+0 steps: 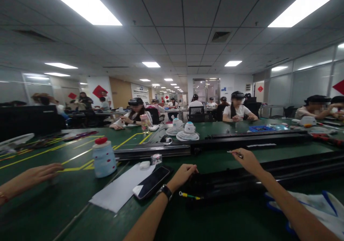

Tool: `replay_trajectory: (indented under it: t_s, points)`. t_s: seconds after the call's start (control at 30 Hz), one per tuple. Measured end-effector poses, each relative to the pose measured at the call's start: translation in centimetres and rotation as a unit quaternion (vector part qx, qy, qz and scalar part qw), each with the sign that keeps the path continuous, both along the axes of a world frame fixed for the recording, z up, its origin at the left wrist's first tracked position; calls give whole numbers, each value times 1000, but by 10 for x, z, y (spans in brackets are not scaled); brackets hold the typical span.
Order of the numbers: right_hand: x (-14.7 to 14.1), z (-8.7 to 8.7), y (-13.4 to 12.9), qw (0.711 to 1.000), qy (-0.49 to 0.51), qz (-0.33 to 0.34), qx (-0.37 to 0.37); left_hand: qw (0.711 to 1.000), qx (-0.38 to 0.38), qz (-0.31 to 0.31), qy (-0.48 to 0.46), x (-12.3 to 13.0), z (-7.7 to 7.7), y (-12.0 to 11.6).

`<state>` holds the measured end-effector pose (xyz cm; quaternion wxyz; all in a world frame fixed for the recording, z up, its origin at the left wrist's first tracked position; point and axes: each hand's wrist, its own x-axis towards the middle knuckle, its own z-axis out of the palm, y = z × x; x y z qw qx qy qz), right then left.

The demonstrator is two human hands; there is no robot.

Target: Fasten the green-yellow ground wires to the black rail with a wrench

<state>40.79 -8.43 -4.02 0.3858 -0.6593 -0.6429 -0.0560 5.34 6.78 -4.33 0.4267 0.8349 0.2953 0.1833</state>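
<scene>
My left hand [185,175], with a dark watch on the wrist, rests at the left end of a long black rail [228,182]. Its fingers are curled together there, and anything between them is hidden. Over the gap between two black rails, my right hand [246,159] pinches a small, thin metallic piece [236,154] too small to identify. A yellow-green wire with a ring terminal [189,195] sticks out near the left end of the near rail, below my left hand.
Left of my hands lie a phone [152,182], white paper [122,187] and a blue bottle [104,158]. Another person's hand [44,173] reaches in at far left. White fans [188,131] stand behind the far rail [242,139]. Gloves [317,207] lie at right.
</scene>
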Motion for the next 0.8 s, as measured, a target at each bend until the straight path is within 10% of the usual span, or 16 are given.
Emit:
replay_trajectory:
  t_s: [0.8]
  points:
    - [1, -14, -5, 983, -34, 92, -157, 1000, 9, -8, 7, -2, -13, -3]
